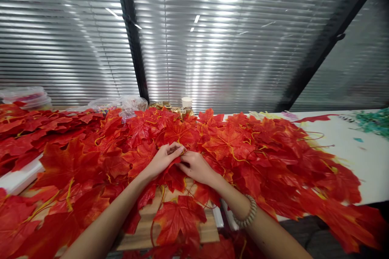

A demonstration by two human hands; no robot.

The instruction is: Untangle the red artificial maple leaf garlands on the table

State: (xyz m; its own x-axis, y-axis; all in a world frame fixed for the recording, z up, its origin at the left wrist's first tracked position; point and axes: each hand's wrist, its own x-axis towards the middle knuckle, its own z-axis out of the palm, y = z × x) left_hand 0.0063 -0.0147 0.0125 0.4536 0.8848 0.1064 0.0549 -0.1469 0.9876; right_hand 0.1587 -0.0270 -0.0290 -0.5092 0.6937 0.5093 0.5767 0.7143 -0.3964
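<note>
My left hand [165,158] and my right hand [196,166] meet over a heap of red artificial maple leaves [231,141]. The fingertips of both are pinched together at one spot, where a maple leaf [174,179] hangs just under them. Exactly which part of it lies between the fingers is hidden. A coiled bracelet circles my right wrist. Closer to me, a single maple leaf [181,218] with yellow-orange edges rests over a wooden board [142,230]. Yellow and dark red stems run among the leaves.
At the back stand a paper cup [187,102], gold packets [184,111], clear bags [133,104] and plastic tubs [27,96]. White bars [21,176] lie at the left. Green shreds [375,121] lie on the white table [354,145] at the right. Blinds [212,48] rise behind.
</note>
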